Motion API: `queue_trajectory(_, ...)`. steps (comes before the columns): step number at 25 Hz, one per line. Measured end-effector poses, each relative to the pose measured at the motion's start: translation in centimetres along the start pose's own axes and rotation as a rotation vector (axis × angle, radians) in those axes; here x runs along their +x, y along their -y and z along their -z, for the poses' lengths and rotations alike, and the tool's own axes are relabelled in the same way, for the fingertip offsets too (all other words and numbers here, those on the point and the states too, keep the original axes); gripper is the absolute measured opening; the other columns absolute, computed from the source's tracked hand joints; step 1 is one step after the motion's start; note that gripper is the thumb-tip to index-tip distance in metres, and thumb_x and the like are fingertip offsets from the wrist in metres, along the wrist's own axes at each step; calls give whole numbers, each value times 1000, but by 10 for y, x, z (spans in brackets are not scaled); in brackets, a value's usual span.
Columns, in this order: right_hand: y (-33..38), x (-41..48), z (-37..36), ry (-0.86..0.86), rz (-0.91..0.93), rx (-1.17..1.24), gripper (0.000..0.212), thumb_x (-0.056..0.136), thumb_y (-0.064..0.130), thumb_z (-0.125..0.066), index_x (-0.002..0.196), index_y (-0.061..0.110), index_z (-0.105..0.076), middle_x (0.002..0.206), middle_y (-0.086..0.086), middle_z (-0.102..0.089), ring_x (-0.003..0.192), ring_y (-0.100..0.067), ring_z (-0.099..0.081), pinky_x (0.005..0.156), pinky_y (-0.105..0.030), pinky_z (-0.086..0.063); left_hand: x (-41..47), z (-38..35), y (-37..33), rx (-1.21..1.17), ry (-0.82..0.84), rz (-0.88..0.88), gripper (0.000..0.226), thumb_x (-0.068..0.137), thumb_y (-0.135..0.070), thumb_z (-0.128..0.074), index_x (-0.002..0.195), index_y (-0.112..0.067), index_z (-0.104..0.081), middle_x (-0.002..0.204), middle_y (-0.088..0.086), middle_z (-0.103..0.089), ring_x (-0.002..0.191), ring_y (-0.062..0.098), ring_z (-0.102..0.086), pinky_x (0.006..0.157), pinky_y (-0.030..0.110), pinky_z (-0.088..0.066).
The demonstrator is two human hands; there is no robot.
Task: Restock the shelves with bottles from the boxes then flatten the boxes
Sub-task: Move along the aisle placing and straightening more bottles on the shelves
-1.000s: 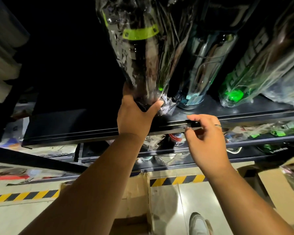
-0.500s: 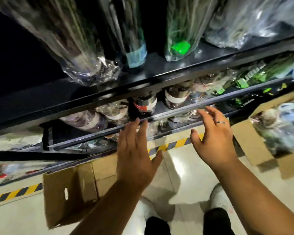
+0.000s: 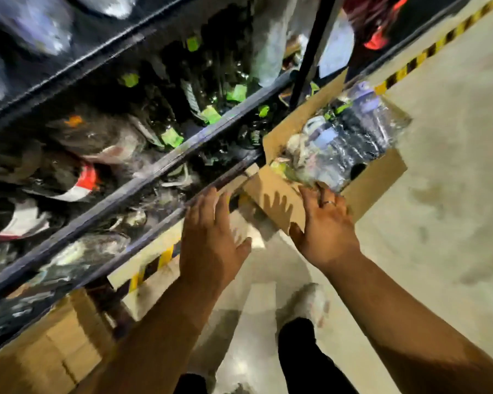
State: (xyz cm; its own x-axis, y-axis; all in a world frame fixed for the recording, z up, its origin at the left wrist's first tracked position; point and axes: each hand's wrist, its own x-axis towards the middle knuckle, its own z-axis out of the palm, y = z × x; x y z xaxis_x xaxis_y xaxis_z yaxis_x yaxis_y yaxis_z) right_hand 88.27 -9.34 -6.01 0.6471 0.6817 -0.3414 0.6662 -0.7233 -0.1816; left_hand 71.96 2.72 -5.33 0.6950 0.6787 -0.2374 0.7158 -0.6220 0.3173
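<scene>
Up close, both hands are empty, fingers straight and reaching: the left hand (image 3: 211, 243) hovers spread before the front edge of the lowest shelf, while the right hand (image 3: 325, 228) lies over the near flap of the open box (image 3: 376, 179). Its fingertips are at the wrapped bottles (image 3: 345, 143) inside, likely to take the next one, though contact is unclear. Farther off, the box stands on the floor against the shelves (image 3: 160, 163), probably to keep each carry short.

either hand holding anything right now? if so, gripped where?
Nothing held. Left hand open, fingers spread, by the shelf edge. Right hand open over the box's near wall, fingers reaching the wrapped bottles, not curled round any.
</scene>
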Motion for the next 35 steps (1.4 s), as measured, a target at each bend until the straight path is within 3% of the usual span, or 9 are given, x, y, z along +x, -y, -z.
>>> queue_trajectory(4,-96,30,22,-12,-54,33,75,77,44,-72,143,22,-44,150,-16,-38,133,-41,-40,105,-50,-37,59,-32,-100,20,77,-23,92,76,-43,-81,150,-7,-39,154,18,-38,141,39,-37,114,49,-33)
queue_trajectory(7,-145,56,32,46,-95,32,78,86,47,-62,152,26,-27,159,-11,-22,142,-36,-25,112,-46,-27,92,-51,-143,59,108,-38,93,76,-43,-79,151,-7,-37,153,17,-39,140,36,-37,114,47,-32)
queue_trajectory(13,-202,128,31,88,-198,96,76,89,43,-61,152,26,-22,159,-13,-20,141,-37,-24,113,-47,-26,155,-87,-183,34,205,-76,93,87,-47,-68,158,-13,-17,165,13,-17,150,32,-19,121,45,-20)
queue_trajectory(18,-231,196,35,129,-292,122,77,90,45,-57,154,24,-18,158,-14,-21,141,-38,-24,111,-46,-28,219,-94,-210,49,294,-162,93,88,-49,-68,158,-19,-14,165,11,-15,152,28,-15,123,41,-16)
queue_trajectory(23,-253,272,26,164,-334,132,84,88,47,-61,154,21,-16,160,-17,-18,142,-41,-23,111,-50,-30,288,-91,-226,142,336,-261,88,89,-49,-66,156,-17,-20,162,13,-23,148,32,-24,121,44,-22)
queue_trajectory(30,-288,377,-40,365,-260,105,97,87,50,-65,156,17,-5,160,-20,-15,144,-42,-20,114,-55,-23,355,-153,-247,28,404,-37,88,83,-42,-75,154,-18,-28,157,11,-33,138,34,-40,109,50,-40)
queue_trajectory(33,-295,400,-68,412,-272,133,103,86,44,-69,157,20,3,161,-16,-11,145,-41,-17,113,-56,-27,375,-186,-248,8,416,6,87,83,-40,-77,152,-16,-31,156,10,-36,140,31,-38,112,45,-38)
queue_trajectory(35,-305,408,-78,380,-221,135,102,84,47,-70,156,18,-5,157,-18,-20,140,-42,-26,108,-55,-36,384,-204,-249,-35,409,102,85,81,-37,-79,150,-14,-35,152,12,-41,138,31,-41,111,44,-40)
